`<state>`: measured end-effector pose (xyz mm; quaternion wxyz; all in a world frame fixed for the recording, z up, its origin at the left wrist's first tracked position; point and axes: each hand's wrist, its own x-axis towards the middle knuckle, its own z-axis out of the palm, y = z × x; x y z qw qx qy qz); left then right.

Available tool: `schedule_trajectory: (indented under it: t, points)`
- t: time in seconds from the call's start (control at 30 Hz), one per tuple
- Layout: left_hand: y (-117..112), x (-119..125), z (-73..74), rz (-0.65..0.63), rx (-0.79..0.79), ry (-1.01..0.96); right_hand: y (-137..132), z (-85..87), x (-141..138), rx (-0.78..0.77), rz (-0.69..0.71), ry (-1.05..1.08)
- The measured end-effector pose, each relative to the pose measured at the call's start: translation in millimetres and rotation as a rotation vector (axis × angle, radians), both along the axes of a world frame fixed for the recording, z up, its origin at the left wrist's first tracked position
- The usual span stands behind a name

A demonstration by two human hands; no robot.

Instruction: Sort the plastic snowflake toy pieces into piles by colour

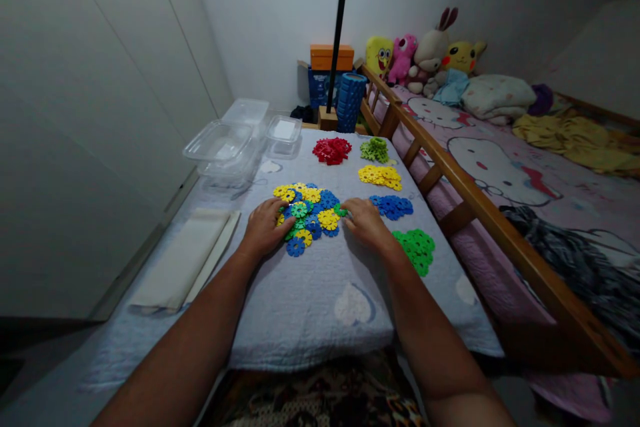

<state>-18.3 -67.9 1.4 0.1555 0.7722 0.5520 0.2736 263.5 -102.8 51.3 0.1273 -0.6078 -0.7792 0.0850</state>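
Note:
A mixed pile of flower-shaped plastic discs in blue, yellow and green lies mid-table. At the pile's left edge rests my left hand, thumb and fingers apart, touching discs. My right hand is at the pile's right edge, its thumb and fingertips closed on a green disc. Sorted heaps lie along the right side: blue discs just beyond my right hand, green discs beside my right forearm, and yellow discs farther back. Behind them are light green pieces and red pieces.
Clear plastic containers and a smaller lidded box stand at the back left. Folded cream cloth lies on the left. A wooden bed rail borders the table's right side. A black pole rises behind the table.

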Motion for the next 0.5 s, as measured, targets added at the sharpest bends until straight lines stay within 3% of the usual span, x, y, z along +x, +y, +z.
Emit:
schedule_trajectory:
  t: [0.2,0.5]
  points:
    - [-3,2,2.3,-0.026,-0.005,0.0,4,-23.5,-21,0.015,-0.096,-0.043]
    - [-6,6,1.0,-0.072,-0.024,0.086,1,-21.9,-16,0.051,-0.132,-0.001]
